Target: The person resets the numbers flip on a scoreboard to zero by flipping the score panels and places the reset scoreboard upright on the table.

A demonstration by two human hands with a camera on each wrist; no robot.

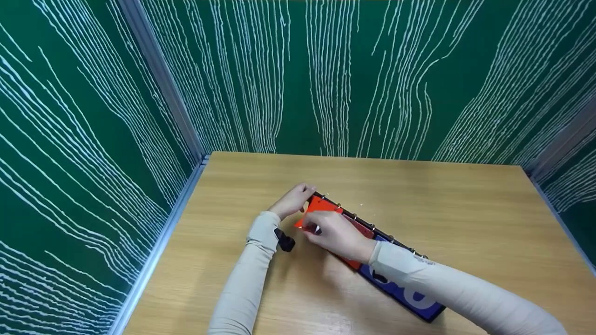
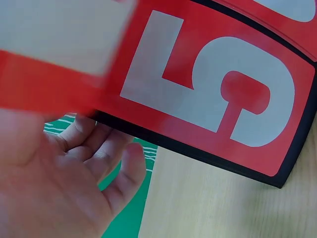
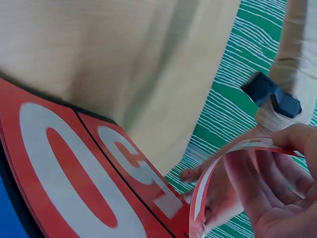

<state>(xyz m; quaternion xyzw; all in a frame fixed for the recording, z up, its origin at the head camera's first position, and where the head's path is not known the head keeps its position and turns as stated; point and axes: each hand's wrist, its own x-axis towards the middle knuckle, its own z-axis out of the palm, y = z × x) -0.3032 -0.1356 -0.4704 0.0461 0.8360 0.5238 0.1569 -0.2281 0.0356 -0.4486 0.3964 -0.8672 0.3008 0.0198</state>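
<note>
A flip scoreboard (image 1: 389,279) lies at a slant on the table, with red number cards at its left end, blue ones at its right and rings along one long edge. My left hand (image 1: 293,201) grips the board's far left corner, its fingers behind the black frame (image 2: 198,154) in the left wrist view. My right hand (image 1: 337,232) pinches the free edge of a red card (image 3: 202,191), which bends up off the board. Under that lifted card shows a red card with a white 5 (image 2: 171,64). Beside it is a red card with a white 0 (image 3: 74,173).
Pale wooden table (image 1: 251,174) surrounds the board. Green panels with white wavy lines (image 1: 298,93) rise behind and at both sides, joined by grey metal posts (image 1: 163,79). A black device (image 1: 285,239) sits on the left wrist.
</note>
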